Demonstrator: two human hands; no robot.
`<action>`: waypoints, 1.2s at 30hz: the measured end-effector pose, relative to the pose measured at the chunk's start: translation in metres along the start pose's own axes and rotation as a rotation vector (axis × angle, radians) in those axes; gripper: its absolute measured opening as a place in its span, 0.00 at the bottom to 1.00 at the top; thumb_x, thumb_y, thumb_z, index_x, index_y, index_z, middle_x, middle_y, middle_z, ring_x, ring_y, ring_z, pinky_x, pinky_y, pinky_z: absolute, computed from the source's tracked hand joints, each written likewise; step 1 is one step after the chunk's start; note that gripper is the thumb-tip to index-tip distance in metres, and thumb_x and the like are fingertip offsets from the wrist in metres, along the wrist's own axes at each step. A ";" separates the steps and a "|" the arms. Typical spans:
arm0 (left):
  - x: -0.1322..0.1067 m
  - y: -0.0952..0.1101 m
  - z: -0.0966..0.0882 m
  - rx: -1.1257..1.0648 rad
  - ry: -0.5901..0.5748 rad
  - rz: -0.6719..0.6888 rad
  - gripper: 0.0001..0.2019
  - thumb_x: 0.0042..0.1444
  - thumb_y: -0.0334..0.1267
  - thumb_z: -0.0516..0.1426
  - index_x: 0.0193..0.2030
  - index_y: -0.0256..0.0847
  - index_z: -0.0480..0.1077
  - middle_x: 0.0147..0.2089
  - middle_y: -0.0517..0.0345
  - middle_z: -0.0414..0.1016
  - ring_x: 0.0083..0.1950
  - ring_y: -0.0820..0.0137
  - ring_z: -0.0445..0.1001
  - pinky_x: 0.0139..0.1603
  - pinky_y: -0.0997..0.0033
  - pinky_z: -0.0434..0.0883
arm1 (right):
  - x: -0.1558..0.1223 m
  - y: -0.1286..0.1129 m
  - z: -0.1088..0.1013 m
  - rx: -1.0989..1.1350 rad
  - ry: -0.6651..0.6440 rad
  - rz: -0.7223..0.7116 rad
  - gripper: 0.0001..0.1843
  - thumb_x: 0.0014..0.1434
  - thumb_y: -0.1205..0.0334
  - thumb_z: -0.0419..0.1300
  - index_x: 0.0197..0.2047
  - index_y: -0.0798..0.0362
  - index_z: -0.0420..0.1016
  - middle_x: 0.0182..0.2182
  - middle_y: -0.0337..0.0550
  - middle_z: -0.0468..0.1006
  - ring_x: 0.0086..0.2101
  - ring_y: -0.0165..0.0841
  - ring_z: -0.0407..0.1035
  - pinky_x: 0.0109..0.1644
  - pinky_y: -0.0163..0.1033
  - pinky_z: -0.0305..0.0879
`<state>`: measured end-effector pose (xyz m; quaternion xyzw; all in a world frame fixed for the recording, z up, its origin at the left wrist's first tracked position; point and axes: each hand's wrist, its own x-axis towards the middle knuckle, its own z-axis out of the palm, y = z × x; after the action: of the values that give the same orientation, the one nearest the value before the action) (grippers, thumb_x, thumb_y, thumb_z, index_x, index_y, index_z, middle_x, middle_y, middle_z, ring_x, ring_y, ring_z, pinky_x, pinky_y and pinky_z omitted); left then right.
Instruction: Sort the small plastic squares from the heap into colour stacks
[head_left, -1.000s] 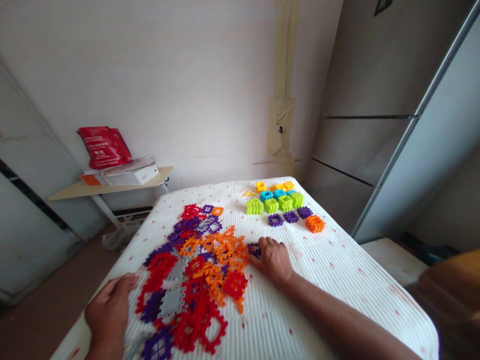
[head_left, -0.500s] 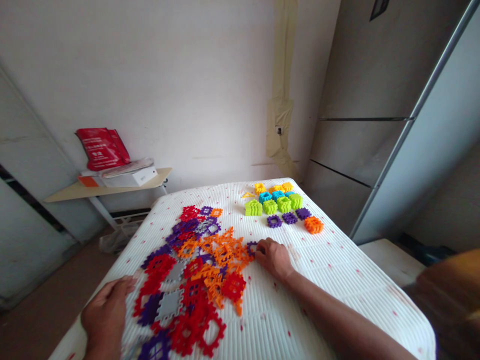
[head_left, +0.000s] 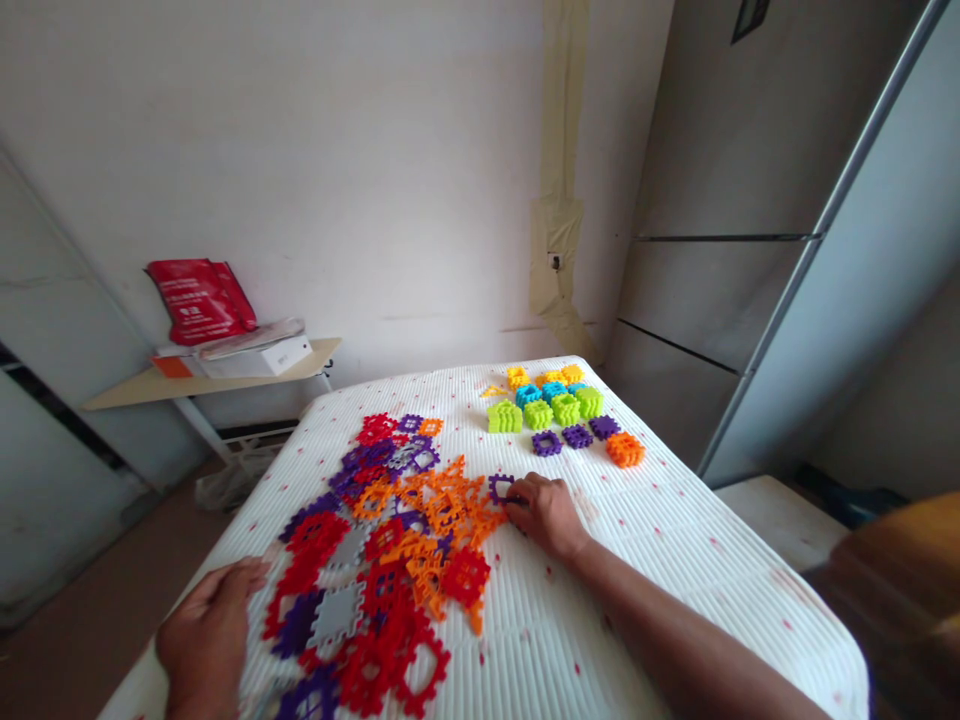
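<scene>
My right hand (head_left: 546, 515) pinches the near edge of a purple square frame piece (head_left: 500, 486) with notched edges. This piece stands slightly tilted beside a heap of orange notched pieces (head_left: 448, 505), and my fingers partly cover it. At the table's left edge rests my left hand (head_left: 210, 620), its fingers stretched forward and holding nothing visible. Red pieces (head_left: 318, 540), a grey square piece (head_left: 337, 612) and a purple piece (head_left: 300, 622) lie close to it, within the loose spread of interlocking plastic tiles.
Beyond my right hand stand sorted stacks: green (head_left: 537, 414), blue (head_left: 528, 396), yellow (head_left: 517, 377), purple (head_left: 547, 443) and orange (head_left: 625, 449). A ribbed white cover (head_left: 570, 620) lies over the table. A side table (head_left: 142, 388) holds red bags (head_left: 199, 300). A fridge (head_left: 712, 250) stands at right.
The purple frame piece has shifted slightly left and tipped up, and more of it shows past my right fingers. My left hand stays by the table edge. The whole view has shifted a little.
</scene>
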<state>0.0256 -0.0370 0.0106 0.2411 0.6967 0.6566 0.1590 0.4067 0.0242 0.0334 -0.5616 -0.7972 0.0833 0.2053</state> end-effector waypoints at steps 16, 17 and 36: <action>0.004 -0.003 -0.002 0.047 -0.022 -0.013 0.12 0.34 0.42 0.60 0.27 0.39 0.73 0.23 0.61 0.74 0.30 0.66 0.72 0.36 0.67 0.68 | -0.004 0.072 -0.030 -0.003 -0.116 0.117 0.21 0.46 0.76 0.53 0.41 0.50 0.77 0.40 0.40 0.77 0.39 0.30 0.70 0.42 0.30 0.60; 0.004 -0.003 -0.002 0.045 -0.016 -0.008 0.12 0.34 0.42 0.60 0.27 0.38 0.73 0.23 0.61 0.74 0.30 0.66 0.72 0.36 0.67 0.68 | -0.005 0.070 -0.030 -0.008 -0.097 0.141 0.21 0.46 0.76 0.53 0.42 0.51 0.76 0.40 0.40 0.77 0.38 0.30 0.70 0.41 0.30 0.60; 0.000 0.001 0.001 -0.020 -0.007 -0.046 0.11 0.32 0.40 0.60 0.27 0.40 0.72 0.23 0.64 0.72 0.30 0.69 0.70 0.36 0.69 0.66 | -0.008 0.054 -0.029 -0.099 0.051 0.215 0.12 0.50 0.59 0.60 0.39 0.54 0.70 0.36 0.43 0.75 0.36 0.33 0.69 0.38 0.33 0.57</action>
<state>0.0264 -0.0362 0.0111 0.2258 0.6949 0.6588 0.1789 0.4679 0.0336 0.0378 -0.6554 -0.7298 0.0512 0.1877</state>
